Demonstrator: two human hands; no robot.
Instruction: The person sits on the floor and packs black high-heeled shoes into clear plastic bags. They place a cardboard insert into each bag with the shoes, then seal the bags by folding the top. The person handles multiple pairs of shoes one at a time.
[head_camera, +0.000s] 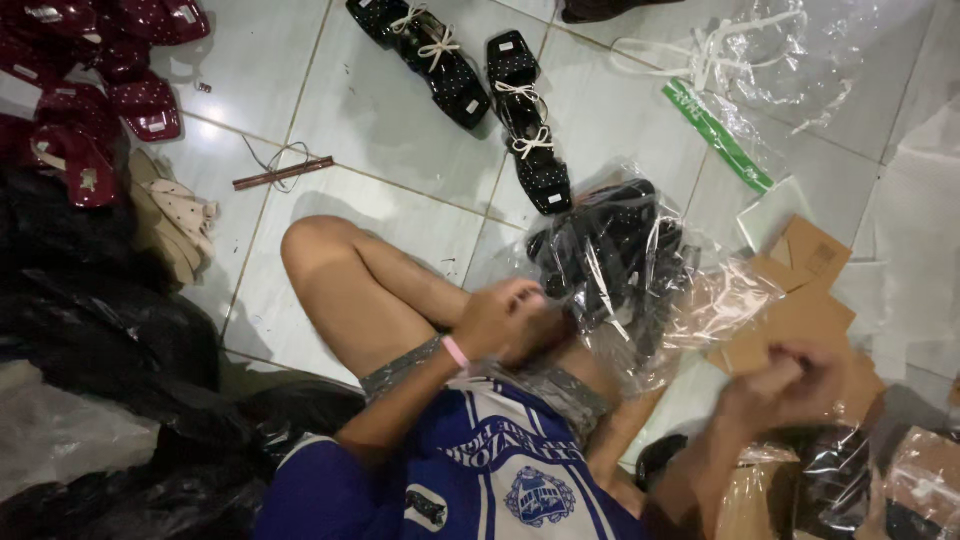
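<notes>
I sit on a white tiled floor with my knee raised. My left hand (505, 320), a pink band at its wrist, grips the mouth of a clear plastic bag (640, 290) that holds black sandals (610, 250). My right hand (790, 385) is blurred; it pinches the bag's other edge, over brown cardboard pieces (800, 310). Whether anything else is in that hand I cannot tell.
Two black studded sandals with white bows (480, 75) lie on the tiles ahead. Dark red sandals (100, 90) and a beige pair (180, 215) are at the left, above black plastic bags (110, 340). Empty clear bags (770, 60) lie at the upper right. A brown stick (283, 173) lies on the floor.
</notes>
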